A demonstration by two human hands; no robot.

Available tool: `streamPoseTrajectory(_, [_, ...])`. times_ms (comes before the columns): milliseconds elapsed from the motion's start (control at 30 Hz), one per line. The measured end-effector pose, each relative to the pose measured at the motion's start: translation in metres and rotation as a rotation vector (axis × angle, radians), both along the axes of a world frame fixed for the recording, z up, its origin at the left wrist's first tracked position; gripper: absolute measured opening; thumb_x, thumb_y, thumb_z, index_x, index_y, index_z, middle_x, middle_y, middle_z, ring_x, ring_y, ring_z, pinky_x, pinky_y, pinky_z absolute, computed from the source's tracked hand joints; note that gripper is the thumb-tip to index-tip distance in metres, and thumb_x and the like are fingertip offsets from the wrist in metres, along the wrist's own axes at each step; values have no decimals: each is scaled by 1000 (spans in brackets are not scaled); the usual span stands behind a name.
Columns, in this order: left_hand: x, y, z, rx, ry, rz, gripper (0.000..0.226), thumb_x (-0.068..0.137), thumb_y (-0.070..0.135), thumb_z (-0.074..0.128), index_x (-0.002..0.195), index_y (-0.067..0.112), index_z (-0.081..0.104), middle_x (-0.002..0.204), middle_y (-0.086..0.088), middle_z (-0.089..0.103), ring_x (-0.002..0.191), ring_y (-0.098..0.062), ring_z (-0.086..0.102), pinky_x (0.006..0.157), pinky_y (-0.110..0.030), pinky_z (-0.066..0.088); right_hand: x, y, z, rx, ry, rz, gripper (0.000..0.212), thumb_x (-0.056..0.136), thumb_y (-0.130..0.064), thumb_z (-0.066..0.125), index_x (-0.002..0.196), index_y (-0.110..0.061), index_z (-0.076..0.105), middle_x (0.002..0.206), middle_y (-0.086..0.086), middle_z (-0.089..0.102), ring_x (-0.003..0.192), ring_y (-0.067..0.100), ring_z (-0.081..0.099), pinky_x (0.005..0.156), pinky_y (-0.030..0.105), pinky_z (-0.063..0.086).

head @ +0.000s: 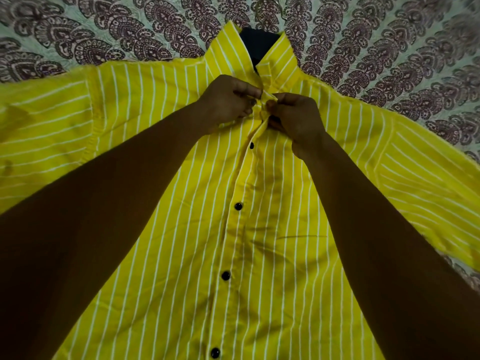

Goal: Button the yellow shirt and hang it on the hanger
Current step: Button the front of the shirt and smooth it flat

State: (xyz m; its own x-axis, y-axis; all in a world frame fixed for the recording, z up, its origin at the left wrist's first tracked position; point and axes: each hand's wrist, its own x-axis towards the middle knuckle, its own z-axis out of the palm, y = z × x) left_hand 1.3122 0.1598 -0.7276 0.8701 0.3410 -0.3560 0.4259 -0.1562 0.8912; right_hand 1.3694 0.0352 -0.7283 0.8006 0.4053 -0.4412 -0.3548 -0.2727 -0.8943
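Here both hands, left hand and right hand, grip closed on yellow shirt placket below collar.

pale bedspread with dark maroon paisley arches, fanning outward, under dim indoor light

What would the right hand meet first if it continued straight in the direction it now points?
Probably the left hand: the right hand points up and leftward along the shirt placket, and their fingertips almost touch at the pinched fabric. Depth is uncertain.
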Motion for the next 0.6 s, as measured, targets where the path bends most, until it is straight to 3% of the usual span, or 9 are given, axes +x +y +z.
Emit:
streamPoseTrajectory(100, [-1,0,-2,-27,-13,4,25,87,-8,49,106,4,60,70,-2,56,44,4,55,54,-12,46,-5,3,-11,-158,-214,-28,22,83,-13,62,64,-24,64,61,4,67,61,21,67,73,50,56])
streamPoseTrajectory(167, [0,1,-4,-21,-37,20,21,85,-8,53,87,13,58,66,-3,56,45,2,56,55,-16,47,-9,4,-15,-231,-313,-28,16,74,-28,62,59,-21,64,66,11,68,68,31,67,72,57,52])
streamPoseTrajectory(233, [0,2,-7,5,-45,18,26,84,-7,55,77,18,55,62,-1,57,46,2,57,56,-18,47,-8,6,-17,-249,-326,-46,29,67,-37,60,63,-9,65,67,17,67,70,36,66,71,57,52])
streamPoseTrajectory(300, [1,2,-8,15,-45,-8,23,85,-8,53,80,14,59,62,0,59,45,2,56,56,-16,47,-5,7,-17,-253,-303,-46,39,65,-39,60,70,0,65,67,18,67,72,38,66,72,58,51])
streamPoseTrajectory(367, [2,1,-9,14,-49,-13,25,85,-9,51,79,13,61,64,0,59,48,1,56,57,-18,49,-3,7,-15,-255,-269,-15,30,69,-34,63,64,-4,66,62,13,65,71,36,67,74,59,51])
streamPoseTrajectory(467, [2,0,-12,46,-49,-1,25,81,-8,53,78,16,62,69,-3,61,65,-15,60,75,-32,53,-1,8,-8,-202,-166,-17,24,80,-15,67,57,-14,62,59,9,60,61,26,64,77,50,54])
streamPoseTrajectory(600, [3,3,-14,62,-23,54,32,72,-8,64,68,23,54,66,-3,55,72,-26,61,81,-45,52,-1,10,-4,-163,-124,-6,12,76,-4,71,67,0,65,70,19,61,69,31,62,73,44,55])
